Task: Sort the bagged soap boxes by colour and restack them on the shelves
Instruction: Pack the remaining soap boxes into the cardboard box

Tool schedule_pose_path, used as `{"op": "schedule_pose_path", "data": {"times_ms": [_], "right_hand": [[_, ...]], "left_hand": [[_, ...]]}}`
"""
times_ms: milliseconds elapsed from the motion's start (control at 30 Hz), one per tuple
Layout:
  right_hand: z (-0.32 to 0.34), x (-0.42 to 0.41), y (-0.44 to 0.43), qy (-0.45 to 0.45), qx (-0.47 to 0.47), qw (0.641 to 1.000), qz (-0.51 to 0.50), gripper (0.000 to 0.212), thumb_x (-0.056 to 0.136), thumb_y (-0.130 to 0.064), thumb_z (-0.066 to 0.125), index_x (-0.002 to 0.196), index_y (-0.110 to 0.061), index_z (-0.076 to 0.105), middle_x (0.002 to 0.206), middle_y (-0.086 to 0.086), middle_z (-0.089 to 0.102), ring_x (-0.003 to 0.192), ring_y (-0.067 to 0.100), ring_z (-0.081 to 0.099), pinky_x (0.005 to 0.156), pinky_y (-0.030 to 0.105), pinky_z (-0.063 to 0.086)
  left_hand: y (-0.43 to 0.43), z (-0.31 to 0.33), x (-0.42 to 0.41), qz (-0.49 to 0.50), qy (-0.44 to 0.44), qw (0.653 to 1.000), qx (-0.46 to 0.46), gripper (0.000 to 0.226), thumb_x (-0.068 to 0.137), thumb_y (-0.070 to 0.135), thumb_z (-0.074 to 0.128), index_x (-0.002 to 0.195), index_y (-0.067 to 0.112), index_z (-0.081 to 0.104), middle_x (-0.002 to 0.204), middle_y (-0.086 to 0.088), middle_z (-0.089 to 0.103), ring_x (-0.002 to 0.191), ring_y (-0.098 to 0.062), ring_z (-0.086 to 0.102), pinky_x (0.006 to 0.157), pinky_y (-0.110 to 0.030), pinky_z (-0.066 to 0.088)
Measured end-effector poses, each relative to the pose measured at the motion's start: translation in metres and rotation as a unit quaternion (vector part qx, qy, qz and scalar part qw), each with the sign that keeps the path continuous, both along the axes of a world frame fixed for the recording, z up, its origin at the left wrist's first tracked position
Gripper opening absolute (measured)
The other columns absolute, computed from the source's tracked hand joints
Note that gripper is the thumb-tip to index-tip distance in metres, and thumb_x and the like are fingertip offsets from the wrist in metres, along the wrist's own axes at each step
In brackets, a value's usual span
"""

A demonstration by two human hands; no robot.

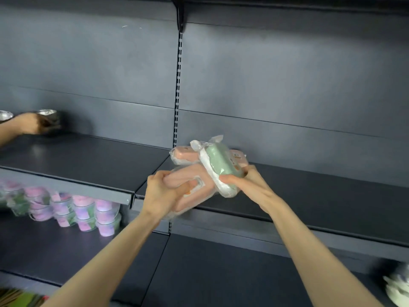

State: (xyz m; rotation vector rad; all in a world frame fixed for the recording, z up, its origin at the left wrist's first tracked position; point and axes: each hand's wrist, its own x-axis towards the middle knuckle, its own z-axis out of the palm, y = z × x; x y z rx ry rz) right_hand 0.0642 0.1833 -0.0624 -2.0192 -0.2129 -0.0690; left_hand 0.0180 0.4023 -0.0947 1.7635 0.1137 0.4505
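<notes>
My left hand [164,192] grips a pink bagged soap box [188,180] from the left, thumb across its top. My right hand [247,181] pinches the near end of a green soap box with a white base [218,165], tilted and lying across the pink ones. A second pink bagged box [183,154] lies behind, on the dark middle shelf [309,191]. All are wrapped in clear plastic. Both hands hover over the shelf's front edge.
Another person's hand [28,126] reaches to dark bowls [49,120] at the far left of the shelf. Pink and green tubs [88,212] stand stacked on the lower shelf at left. White bagged goods [398,286] lie at the lower right.
</notes>
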Motion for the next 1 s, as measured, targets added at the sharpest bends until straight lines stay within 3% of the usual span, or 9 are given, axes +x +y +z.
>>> {"op": "schedule_pose_path", "data": {"times_ms": [133,300,433,533,667,800,867,933,1000], "right_hand": [[-0.001,-0.050,0.008,0.006,0.037,0.999,-0.003,0.077,0.066,-0.044,0.082,0.120,-0.017,0.034,0.096,-0.020,0.056,0.071,-0.021,0.055,0.052,0.003,0.041],[-0.017,-0.130,0.018,-0.003,0.096,0.995,-0.007,0.077,0.064,-0.042,0.085,0.119,-0.027,0.034,0.103,-0.022,0.055,0.087,-0.009,0.055,0.059,0.010,0.042],[-0.048,-0.197,0.032,0.010,0.144,0.989,0.036,0.069,0.061,-0.036,0.087,0.116,-0.027,0.046,0.104,-0.016,0.062,0.081,-0.011,0.062,0.056,0.002,0.044],[-0.074,-0.245,0.045,0.022,0.201,0.978,0.041,0.077,0.048,-0.056,0.081,0.113,-0.030,0.049,0.110,-0.010,0.064,0.095,0.001,0.065,0.074,0.016,0.053],[-0.111,-0.293,0.068,0.042,0.232,0.971,0.038,0.070,0.051,-0.068,0.071,0.110,-0.035,0.052,0.109,-0.011,0.067,0.097,0.002,0.067,0.080,0.022,0.055],[-0.156,-0.325,0.103,0.097,0.227,0.969,0.019,0.069,0.059,-0.059,0.074,0.115,-0.023,0.055,0.108,-0.005,0.068,0.091,0.004,0.068,0.067,0.016,0.053],[-0.181,-0.336,0.121,0.135,0.217,0.967,0.003,0.056,0.065,-0.052,0.078,0.108,-0.022,0.058,0.100,-0.006,0.070,0.081,0.004,0.069,0.060,0.018,0.053],[-0.214,-0.345,0.143,0.168,0.213,0.962,-0.022,0.041,0.073,-0.041,0.079,0.104,-0.023,0.060,0.094,-0.009,0.072,0.078,0.002,0.069,0.061,0.016,0.052],[-0.246,-0.355,0.167,0.196,0.216,0.955,-0.048,0.042,0.077,-0.035,0.077,0.111,-0.017,0.059,0.099,-0.005,0.072,0.089,0.007,0.068,0.070,0.016,0.051]], "left_hand": [[0.002,0.000,-0.039,0.055,-0.028,0.998,-0.027,0.053,0.060,0.049,0.085,0.088,0.024,0.048,0.111,-0.011,0.056,0.094,-0.022,0.060,0.086,-0.040,0.050],[0.006,-0.015,-0.116,0.082,-0.060,0.994,-0.036,0.031,0.078,0.047,0.071,0.085,0.030,0.047,0.087,0.010,0.062,0.087,-0.011,0.061,0.066,-0.024,0.043],[0.013,-0.042,-0.190,0.074,-0.035,0.992,-0.101,0.041,0.081,0.040,0.072,0.107,0.018,0.048,0.104,-0.001,0.063,0.090,-0.013,0.063,0.072,-0.025,0.048],[0.024,-0.059,-0.239,0.060,-0.007,0.987,-0.146,0.048,0.081,0.032,0.073,0.118,0.012,0.051,0.106,-0.003,0.066,0.090,-0.014,0.065,0.075,-0.027,0.051],[0.053,-0.091,-0.292,0.089,0.007,0.986,-0.144,0.032,0.073,0.034,0.080,0.097,0.021,0.061,0.090,0.004,0.070,0.072,-0.002,0.067,0.058,-0.017,0.051],[0.091,-0.132,-0.323,0.111,0.053,0.985,-0.119,0.041,0.068,0.038,0.084,0.086,0.024,0.050,0.088,0.004,0.063,0.073,-0.008,0.063,0.061,-0.025,0.049],[0.113,-0.154,-0.333,0.108,0.087,0.986,-0.097,0.048,0.059,0.045,0.082,0.086,0.024,0.048,0.089,0.002,0.061,0.077,-0.014,0.062,0.065,-0.031,0.050],[0.138,-0.181,-0.341,0.106,0.132,0.983,-0.075,0.053,0.054,0.054,0.075,0.090,0.024,0.051,0.092,0.002,0.063,0.083,-0.018,0.062,0.071,-0.035,0.052],[0.164,-0.210,-0.348,0.102,0.165,0.979,-0.053,0.048,0.054,0.058,0.072,0.087,0.029,0.053,0.087,0.008,0.064,0.079,-0.016,0.062,0.064,-0.029,0.050]]}}
